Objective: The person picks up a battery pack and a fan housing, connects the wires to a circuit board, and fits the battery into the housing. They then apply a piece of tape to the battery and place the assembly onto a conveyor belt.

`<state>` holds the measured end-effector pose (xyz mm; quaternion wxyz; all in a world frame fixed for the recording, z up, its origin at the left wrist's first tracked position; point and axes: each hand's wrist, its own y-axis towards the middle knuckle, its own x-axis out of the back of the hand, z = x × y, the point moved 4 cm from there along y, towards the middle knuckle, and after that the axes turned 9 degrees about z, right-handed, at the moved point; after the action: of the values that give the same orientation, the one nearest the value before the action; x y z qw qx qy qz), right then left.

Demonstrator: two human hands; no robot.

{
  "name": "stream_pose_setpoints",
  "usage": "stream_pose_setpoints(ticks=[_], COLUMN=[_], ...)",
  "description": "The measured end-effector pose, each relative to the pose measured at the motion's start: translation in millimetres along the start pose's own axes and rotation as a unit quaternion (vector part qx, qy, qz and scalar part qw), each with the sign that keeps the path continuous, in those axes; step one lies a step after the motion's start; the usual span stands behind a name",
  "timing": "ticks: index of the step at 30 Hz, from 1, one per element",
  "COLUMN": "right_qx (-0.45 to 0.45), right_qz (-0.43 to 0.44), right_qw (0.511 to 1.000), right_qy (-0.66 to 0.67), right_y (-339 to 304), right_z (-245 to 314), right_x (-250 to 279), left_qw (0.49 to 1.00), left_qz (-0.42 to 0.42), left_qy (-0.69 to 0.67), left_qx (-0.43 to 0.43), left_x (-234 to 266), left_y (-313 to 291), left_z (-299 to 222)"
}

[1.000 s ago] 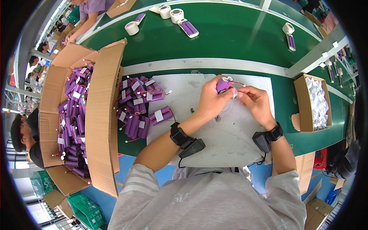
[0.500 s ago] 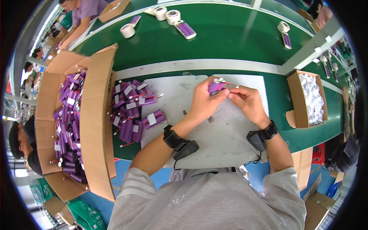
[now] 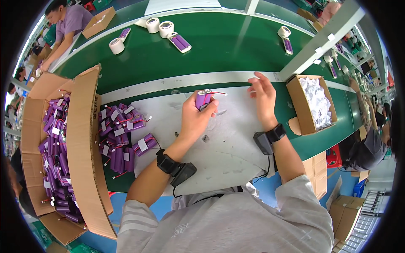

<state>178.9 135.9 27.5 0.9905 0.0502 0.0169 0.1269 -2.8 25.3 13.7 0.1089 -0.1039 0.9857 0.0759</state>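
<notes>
My left hand [image 3: 195, 117] is closed around a purple battery pack [image 3: 202, 100]. The pack stands upright in the fingers, its silvery cell ends up, with a red lead and small white connector reaching out to the right. Apart from it, my right hand [image 3: 264, 100] is raised over the right side of the pale work mat [image 3: 228, 156]. Its fingers are spread and nothing shows in them. To the left of the mat lies a pile of purple battery packs [image 3: 120, 137] with white labels and red leads.
At the left stands a large open carton [image 3: 86, 156] full of purple packs. A small cardboard box [image 3: 300, 103] of white paper pieces [image 3: 316, 103] is at the right. Beyond the rail [image 3: 177, 80], white tape rolls [image 3: 166, 29] and packs lie on the green surface. A co-worker [image 3: 69, 21] sits far left.
My right hand has let go of the pack's lead and moved right, its fingers opening. The left hand still holds the pack. The whole view has shifted, so the scene sits further left.
</notes>
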Motion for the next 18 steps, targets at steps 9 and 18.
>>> stream_pose_setpoints(ticks=[9,18], right_qx=[-0.069,0.135], right_qz=[0.213,0.312], right_qw=[0.96,0.845], right_qy=[-0.166,-0.412], right_y=[11,173], right_z=[2,14], right_x=[-33,-198], left_qw=[0.991,0.946], left_qz=[-0.047,-0.207], left_qy=[-0.126,-0.247], left_qx=[0.015,0.029], left_x=[9,37], left_y=[10,14], left_z=[1,6])
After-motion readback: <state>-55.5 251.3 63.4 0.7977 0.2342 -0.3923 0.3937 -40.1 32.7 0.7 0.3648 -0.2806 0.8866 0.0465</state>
